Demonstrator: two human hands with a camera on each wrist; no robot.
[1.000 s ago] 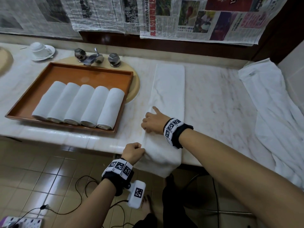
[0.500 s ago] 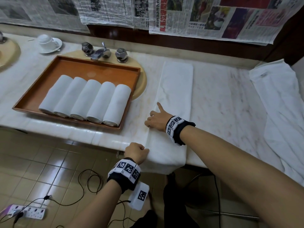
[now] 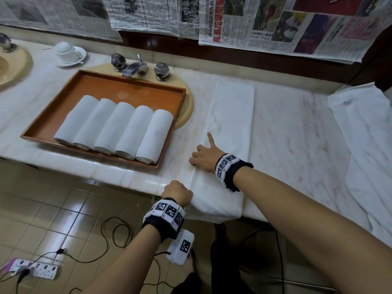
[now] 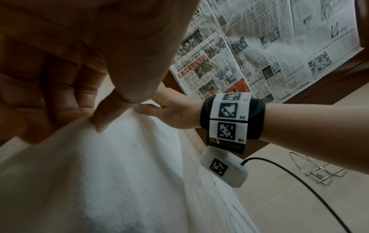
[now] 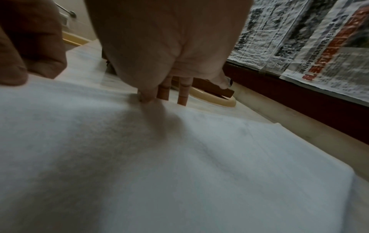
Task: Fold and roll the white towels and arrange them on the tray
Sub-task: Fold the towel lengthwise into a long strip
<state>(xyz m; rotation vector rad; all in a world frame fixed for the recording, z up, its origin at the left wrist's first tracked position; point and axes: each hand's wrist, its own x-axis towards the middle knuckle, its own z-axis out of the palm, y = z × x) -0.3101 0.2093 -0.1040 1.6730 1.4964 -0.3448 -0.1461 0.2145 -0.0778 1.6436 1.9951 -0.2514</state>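
A white towel [image 3: 231,124] [image 5: 179,157], folded into a long strip, lies across the marble counter, and its near end hangs over the front edge. My left hand [image 3: 177,190] [image 4: 95,119] pinches the towel's [image 4: 109,173] left edge at the counter's front. My right hand [image 3: 202,157] [image 4: 169,110] [image 5: 163,94] sits a little farther up the same edge. Its fingers are curled down over the edge and its thumb sticks out along the towel. To the left, the wooden tray [image 3: 131,81] holds several rolled white towels [image 3: 118,126] side by side.
The tray rests over a beige basin [image 3: 187,107] below a chrome faucet [image 3: 135,67]. A cup on a saucer [image 3: 67,53] stands at the back left. Loose white towels [image 3: 364,134] are piled at the right. A power strip [image 3: 36,270] and cables lie on the floor.
Both hands keep their hold on the towel's left edge and have hardly moved. My right thumb now sticks out straighter. The head view has shifted slightly.
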